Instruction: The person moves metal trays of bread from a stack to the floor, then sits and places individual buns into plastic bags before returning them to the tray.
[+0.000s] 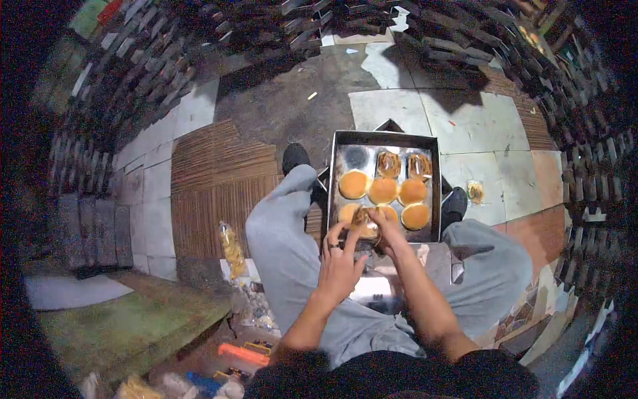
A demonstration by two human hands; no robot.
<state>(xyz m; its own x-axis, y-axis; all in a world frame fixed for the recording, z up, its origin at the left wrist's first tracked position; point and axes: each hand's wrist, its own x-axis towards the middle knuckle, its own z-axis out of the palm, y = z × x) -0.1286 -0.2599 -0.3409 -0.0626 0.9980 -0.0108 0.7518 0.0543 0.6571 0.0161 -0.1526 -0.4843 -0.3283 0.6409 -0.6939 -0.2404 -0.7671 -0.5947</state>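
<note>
A square metal baking tray (435, 193) lies in front of me between my legs. Several round golden buns (383, 191) sit in it in rows. Two buns in printed clear wrappers (389, 164) rest at its far right. Over the tray's near end, both hands are on a bun in a printed clear wrapper (362, 218). My left hand (340, 266), with a dark ring, holds it from the left with bent fingers. My right hand (387, 234) grips its right side. The fingers partly hide this bun and the near row behind it.
A small wrapped packet (475, 192) lies on the floor tiles to the right. A clear bag of yellowish pieces (231, 249) is left of my leg. A low green platform (133, 336) stands at the lower left, with an orange object (243, 354) beside it. Stacked dark slats surround the floor.
</note>
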